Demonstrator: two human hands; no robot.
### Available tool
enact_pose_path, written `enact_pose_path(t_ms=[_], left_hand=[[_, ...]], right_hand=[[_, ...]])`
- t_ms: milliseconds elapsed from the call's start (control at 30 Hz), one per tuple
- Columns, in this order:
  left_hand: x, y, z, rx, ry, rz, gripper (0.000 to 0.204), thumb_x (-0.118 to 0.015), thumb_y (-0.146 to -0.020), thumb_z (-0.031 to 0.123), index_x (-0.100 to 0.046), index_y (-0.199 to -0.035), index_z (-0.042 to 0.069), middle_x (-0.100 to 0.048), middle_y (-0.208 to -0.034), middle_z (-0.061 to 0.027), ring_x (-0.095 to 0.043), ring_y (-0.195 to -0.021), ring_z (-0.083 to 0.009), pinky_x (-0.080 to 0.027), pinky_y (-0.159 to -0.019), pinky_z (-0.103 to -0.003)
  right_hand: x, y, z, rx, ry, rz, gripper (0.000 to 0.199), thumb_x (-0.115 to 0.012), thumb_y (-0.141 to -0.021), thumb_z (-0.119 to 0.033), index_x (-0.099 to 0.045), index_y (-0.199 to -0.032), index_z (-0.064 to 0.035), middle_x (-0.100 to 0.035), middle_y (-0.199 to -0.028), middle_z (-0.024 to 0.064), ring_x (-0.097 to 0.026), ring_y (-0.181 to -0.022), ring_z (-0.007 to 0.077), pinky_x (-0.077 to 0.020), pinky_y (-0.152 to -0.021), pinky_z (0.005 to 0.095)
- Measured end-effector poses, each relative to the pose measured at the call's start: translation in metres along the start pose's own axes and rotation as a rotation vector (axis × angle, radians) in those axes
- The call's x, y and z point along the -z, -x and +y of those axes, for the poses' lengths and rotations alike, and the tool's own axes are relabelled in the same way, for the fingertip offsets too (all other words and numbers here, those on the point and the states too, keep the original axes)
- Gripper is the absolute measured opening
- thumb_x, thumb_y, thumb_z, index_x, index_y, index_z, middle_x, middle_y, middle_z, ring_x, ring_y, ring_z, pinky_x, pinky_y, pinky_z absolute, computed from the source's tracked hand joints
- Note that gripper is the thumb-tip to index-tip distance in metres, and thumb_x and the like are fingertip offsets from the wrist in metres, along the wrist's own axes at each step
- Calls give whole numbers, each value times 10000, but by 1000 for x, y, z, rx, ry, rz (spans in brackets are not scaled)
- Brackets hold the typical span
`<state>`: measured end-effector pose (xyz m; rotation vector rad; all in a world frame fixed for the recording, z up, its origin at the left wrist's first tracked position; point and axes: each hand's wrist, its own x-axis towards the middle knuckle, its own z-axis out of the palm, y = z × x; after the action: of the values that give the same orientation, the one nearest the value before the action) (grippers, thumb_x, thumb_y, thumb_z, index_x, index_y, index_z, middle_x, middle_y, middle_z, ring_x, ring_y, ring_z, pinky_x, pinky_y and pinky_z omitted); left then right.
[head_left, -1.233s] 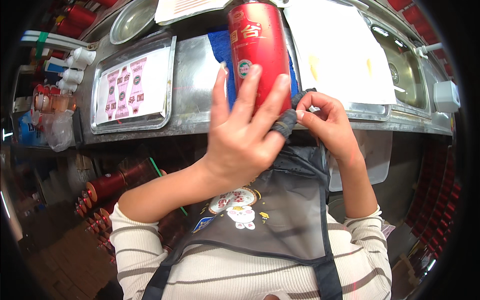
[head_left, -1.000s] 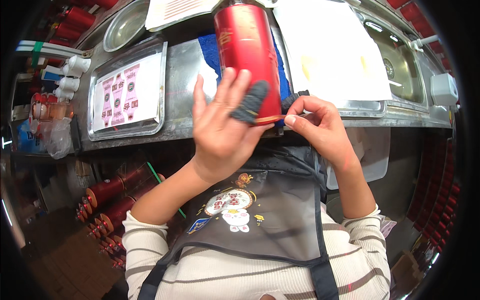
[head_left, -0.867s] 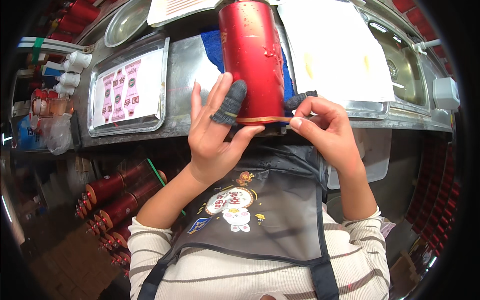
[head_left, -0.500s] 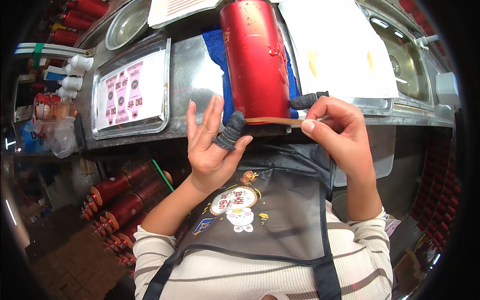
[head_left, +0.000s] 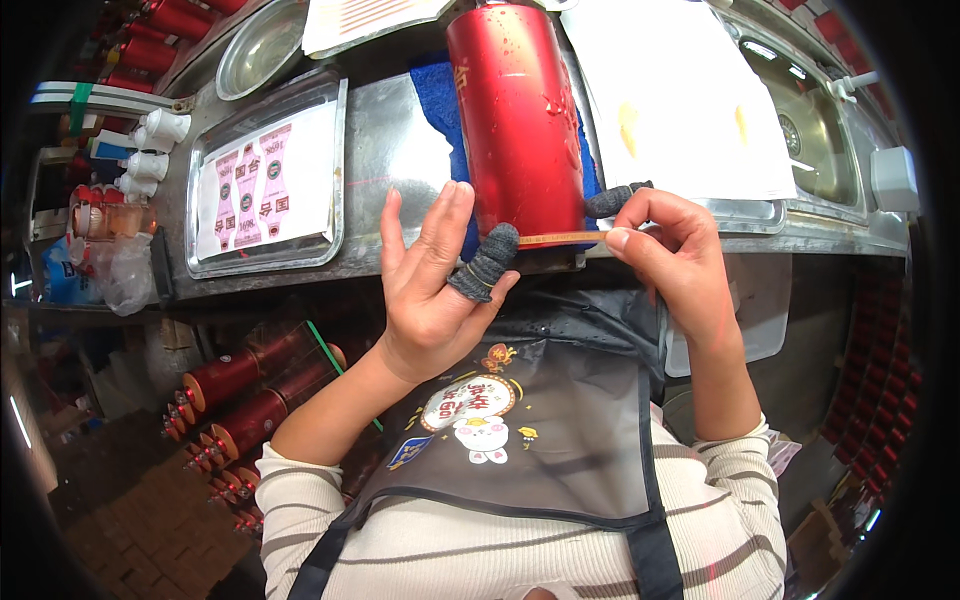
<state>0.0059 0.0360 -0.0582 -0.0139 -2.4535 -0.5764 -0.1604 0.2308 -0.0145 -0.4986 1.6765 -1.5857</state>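
A large shiny red bottle [head_left: 520, 125], with water drops on it, lies on a blue cloth [head_left: 434, 95], its base end toward me. Across that near end runs a narrow orange-gold strip [head_left: 563, 239]. My right hand [head_left: 672, 250] pinches the strip's right end between thumb and fingers. One of its fingers wears a dark grey knitted finger cover and points at the bottle's right side. My left hand [head_left: 430, 285] has its fingers spread. Its index finger, in a similar grey cover [head_left: 487, 262], touches the strip's left end at the bottle's lower left edge.
Left of the bottle, a metal tray [head_left: 338, 190] holds a sheet of pink-purple labels. A round metal bowl [head_left: 258, 50] stands behind it. White sheets [head_left: 680, 90] lie to the right, beside a sink [head_left: 810, 130]. More red bottles [head_left: 250, 425] are stacked below the counter at left.
My left hand has slid a little to the right along the bottle's near edge. Less of the strip shows between my hands, and its surface now faces up more.
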Motion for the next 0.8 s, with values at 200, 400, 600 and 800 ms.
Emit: enact_pose_path(t_ms=[200,400,600,800], left_hand=[[3,-23,7,-126,-99,-47,419,-870,-660,103,-762,-1064,95,-555,-1433,-267,-591,-1275,-431,-242,-1139,-668],[-11,-51,24,-176,-189,-57,243,-802,-709,156,-760,-942,100,-643,-1352,-191,-587,-1282,-413,-266,-1109,-718],[-17,-28,3,96,90,108,589,-881,-677,173,-707,-1211,-3,-616,-1382,-213,-585,-1303,-373,-275,-1152,-635],[-5,14,-2,145,71,37,480,-885,-721,157,-720,-1123,-47,-573,-1413,-268,-578,-1293,-425,-274,-1149,-644]], right_hand=[[1,-3,3,-43,7,2,75,-687,-907,-15,-641,-848,-7,-619,-821,-36,-525,-702,2,-404,-610,173],[-2,-9,13,-22,58,17,84,-702,-901,-96,-655,-859,-41,-586,-704,-76,-443,-550,-24,-295,-462,170],[1,-5,7,-67,62,-44,71,-691,-916,-55,-662,-877,-4,-629,-823,-38,-516,-668,-10,-393,-586,169],[1,1,1,-41,69,-32,77,-684,-914,-44,-650,-864,5,-620,-809,-34,-505,-663,-8,-382,-573,174]])
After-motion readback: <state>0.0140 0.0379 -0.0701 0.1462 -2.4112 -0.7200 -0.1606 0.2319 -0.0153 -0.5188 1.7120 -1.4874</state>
